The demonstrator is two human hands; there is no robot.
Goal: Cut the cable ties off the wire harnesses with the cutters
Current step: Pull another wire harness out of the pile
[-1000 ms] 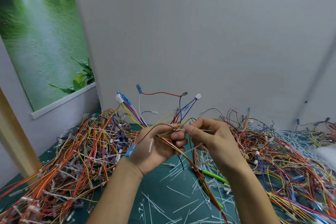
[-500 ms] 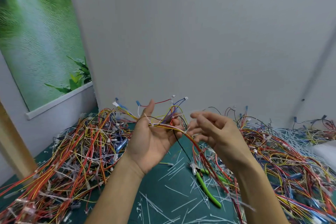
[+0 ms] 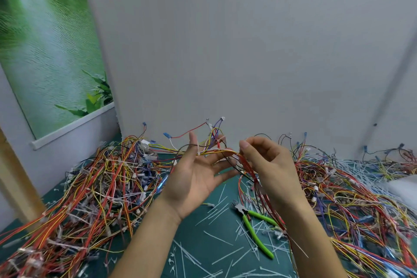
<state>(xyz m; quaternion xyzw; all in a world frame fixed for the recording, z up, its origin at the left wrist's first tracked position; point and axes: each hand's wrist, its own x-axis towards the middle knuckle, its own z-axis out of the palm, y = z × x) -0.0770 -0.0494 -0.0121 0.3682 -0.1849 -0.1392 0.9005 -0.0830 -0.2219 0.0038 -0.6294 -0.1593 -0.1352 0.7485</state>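
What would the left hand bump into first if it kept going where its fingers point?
The left hand points its fingers right. Just ahead hang the red wires of the wire harness, so it would probably meet those first, with the right hand close behind them. Depth is hard to judge.

Green-handled steel cutters (image 3: 250,227) lie mid-worktop on the dark green mat (image 3: 194,232), between one tangled multicoloured wire heap (image 3: 90,187) at its left edge and a second wire heap (image 3: 349,198) at its right.
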